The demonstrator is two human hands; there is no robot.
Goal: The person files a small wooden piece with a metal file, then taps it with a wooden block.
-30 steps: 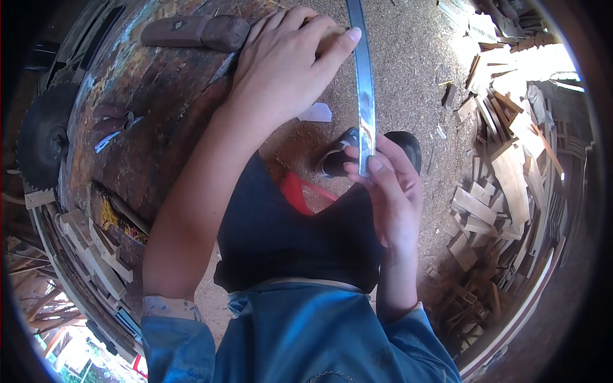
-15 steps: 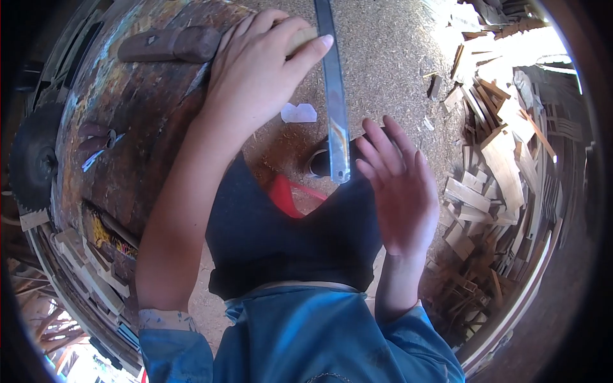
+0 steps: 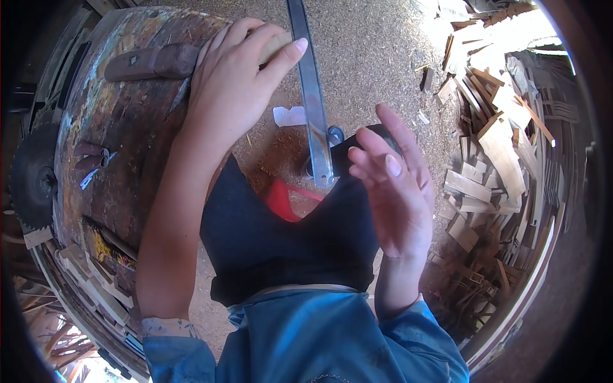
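Observation:
My left hand (image 3: 239, 76) is closed over a pale wooden piece (image 3: 276, 48) at the edge of the paint-stained workbench (image 3: 128, 127). Beside its thumb, a long flat metal strip (image 3: 311, 89) runs from the top of the view down to above my lap, with a small hole at its near end. To the right of that end, my right hand (image 3: 399, 185) is raised with fingers partly curled and apart, holding nothing. A dark brown wooden block (image 3: 152, 62) lies on the bench left of my left hand.
On the bench are small brown pieces (image 3: 92, 156) and a brush (image 3: 112, 242). A toothed circular blade (image 3: 35, 175) stands at the left edge. Wood offcuts (image 3: 501, 153) are heaped on the right. A white scrap (image 3: 289, 116) lies on the sawdust-covered floor (image 3: 370, 64).
My left hand, the wooden piece and the metal strip have shifted left in view. The fingers of my right hand have curled, and its thumb has come forward.

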